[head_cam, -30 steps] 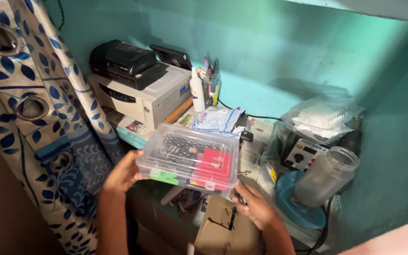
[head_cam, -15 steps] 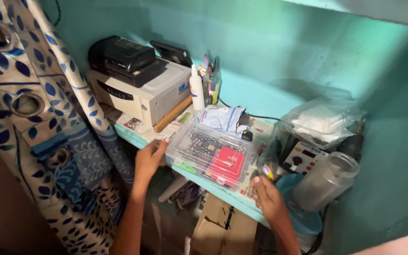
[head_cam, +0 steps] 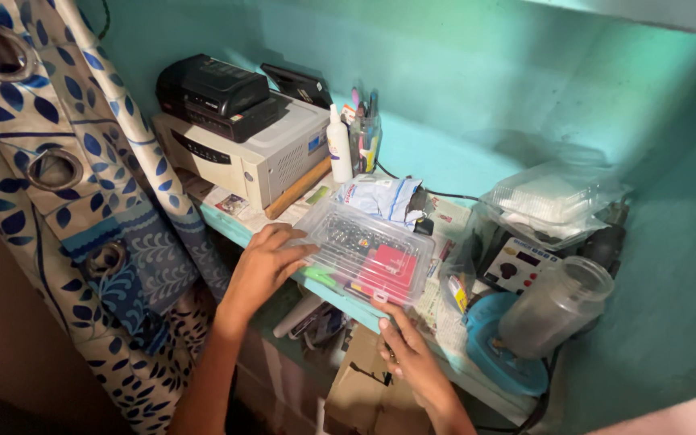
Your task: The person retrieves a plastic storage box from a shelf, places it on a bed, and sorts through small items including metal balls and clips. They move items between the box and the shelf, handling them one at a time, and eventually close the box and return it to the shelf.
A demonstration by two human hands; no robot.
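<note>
The right hand [head_cam: 408, 354] touched the near edge of the clear plastic box [head_cam: 368, 254], fingers loose; the left hand [head_cam: 263, 266] pressed flat against its side; the box already rested on the shelf [head_cam: 227, 221], seemingly almost seated; behind stood a white printer [head_cam: 243, 149].

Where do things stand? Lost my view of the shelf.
Left hand flat against clear plastic box, fingers open. Right hand at its front edge. Box on shelf; blue pouch right behind it.
</note>
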